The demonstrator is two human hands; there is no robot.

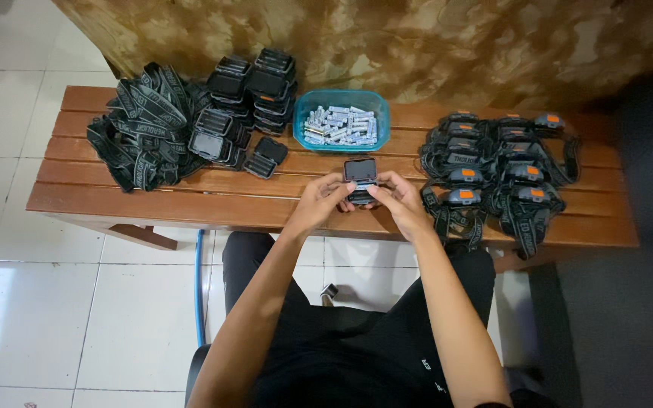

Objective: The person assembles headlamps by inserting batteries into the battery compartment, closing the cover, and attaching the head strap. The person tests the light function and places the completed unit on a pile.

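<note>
Black plastic headlamp body (360, 178) held between both hands over the slatted wooden bench (190, 202).
Left hand (319, 201) and right hand (400, 201) pinch it; blue plastic tub of batteries (341, 127) sits just beyond the fingertips.

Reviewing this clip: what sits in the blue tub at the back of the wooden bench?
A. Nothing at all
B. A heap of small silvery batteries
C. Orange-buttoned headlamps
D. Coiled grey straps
B: the blue tub holds a pile of small silvery batteries; the grey straps lie to its left and the finished headlamps to its right, outside it.
</note>
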